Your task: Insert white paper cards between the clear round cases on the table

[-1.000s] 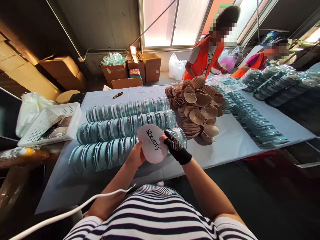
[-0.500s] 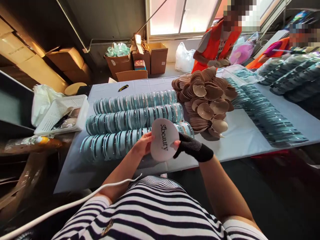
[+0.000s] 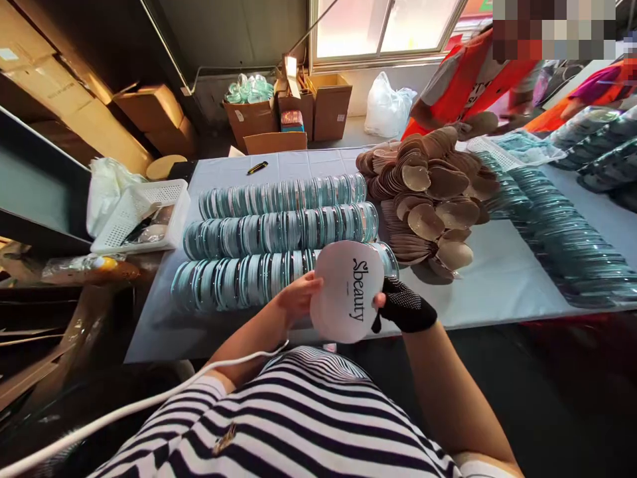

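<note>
A flat, white rounded disc (image 3: 343,305) with black "beauty" lettering is held up in front of my striped shirt. My bare left hand (image 3: 301,296) pinches its left edge between thumb and fingers. On the opposite edge, my right hand (image 3: 405,305) grips it, wearing a black glove with pale dots that leaves the thumb tip bare. Just beyond the disc, three rows of clear, teal-edged round pieces (image 3: 233,282) stand on edge on the white-covered table (image 3: 478,292). The disc hides part of the nearest row. Brown oval discs (image 3: 423,219) are heaped to the right.
More teal-edged pieces (image 3: 572,232) run along the table's right side. A white basket (image 3: 182,206) is at left, and a yellow-black cutter (image 3: 257,168) lies near the far edge. Across the table, a person in an orange vest (image 3: 462,79) handles a brown disc. Cardboard boxes (image 3: 328,109) stand behind.
The view has shifted, so the table contents appear further right. The disc is turned slightly and looks larger, still in both hands. The person opposite has leaned and now holds up a brown disc.
</note>
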Motion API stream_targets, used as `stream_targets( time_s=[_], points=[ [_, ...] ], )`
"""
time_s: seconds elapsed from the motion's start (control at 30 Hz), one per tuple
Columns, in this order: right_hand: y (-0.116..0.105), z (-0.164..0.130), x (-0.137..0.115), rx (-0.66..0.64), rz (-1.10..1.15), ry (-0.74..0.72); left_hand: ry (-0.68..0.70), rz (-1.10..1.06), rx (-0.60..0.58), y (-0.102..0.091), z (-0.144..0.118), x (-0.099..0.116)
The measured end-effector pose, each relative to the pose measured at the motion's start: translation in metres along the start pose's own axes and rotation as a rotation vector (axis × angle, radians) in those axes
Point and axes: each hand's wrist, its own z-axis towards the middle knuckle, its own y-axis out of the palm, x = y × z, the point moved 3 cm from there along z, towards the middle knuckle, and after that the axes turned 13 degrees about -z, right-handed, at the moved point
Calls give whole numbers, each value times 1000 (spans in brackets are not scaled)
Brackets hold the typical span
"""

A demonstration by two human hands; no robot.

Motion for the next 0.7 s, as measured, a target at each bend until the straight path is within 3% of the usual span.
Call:
stream_targets(
  time_s=[0.07, 0.17, 0.33, 0.4, 0.53, 0.63, 0.7],
  points=[
    [0, 1, 6, 4, 47, -25, -5, -69, -5, -2, 4, -2],
    [-5, 1, 13, 176, -15, 39, 30, 31, 84, -5, 7, 2],
    [-8, 1, 6, 138, -17, -3, 54, 22, -39, 4, 7, 7],
    [-17, 9, 7, 273, -67, 19, 181, 99, 82, 0, 15, 10],
    [-25, 23, 13, 547, -450, -19, 394, 301, 322, -13, 29, 15],
    [-4, 19, 11, 829, -891, -177, 456, 255, 393, -17, 32, 14],
    [18, 18, 12, 926, -1072, -245, 458, 169, 419, -17, 32, 10]
  ],
)
